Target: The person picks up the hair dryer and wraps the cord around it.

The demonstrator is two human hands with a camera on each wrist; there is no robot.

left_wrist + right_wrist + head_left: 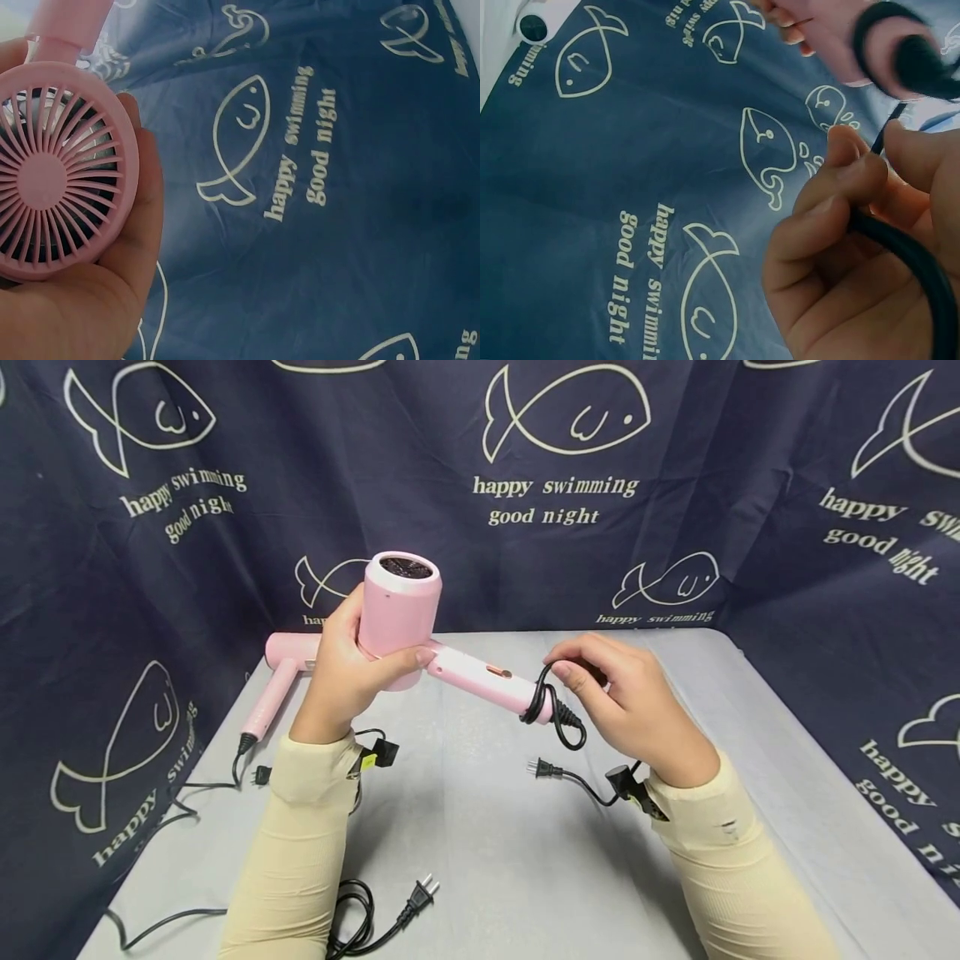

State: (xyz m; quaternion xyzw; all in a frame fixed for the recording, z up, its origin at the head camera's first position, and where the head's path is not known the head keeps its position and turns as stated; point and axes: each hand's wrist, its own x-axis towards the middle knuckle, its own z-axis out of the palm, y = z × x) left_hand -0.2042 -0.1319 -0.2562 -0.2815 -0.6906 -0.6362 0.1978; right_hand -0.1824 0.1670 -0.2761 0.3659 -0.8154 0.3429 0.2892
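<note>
A pink hair dryer [401, 610] is held up over the table, its round air outlet facing up. My left hand [341, 664] grips it round the barrel, thumb near the handle joint; the slotted rear grille [45, 180] shows in the left wrist view. The handle [480, 681] slants down to the right. A black power cord [542, 693] is looped round the handle's end. My right hand [618, 693] pinches that cord between thumb and fingers, just right of the handle; in the right wrist view the cord [907, 255] runs through the curled fingers. A two-pin plug [547, 768] hangs below this hand.
Another pink hair dryer [281, 672] lies at the table's left, partly behind my left hand, its cord running along the left edge. A coiled cord with a plug [416, 897] lies at the front. Dark fish-print curtains [555, 568] enclose the grey table [480, 860].
</note>
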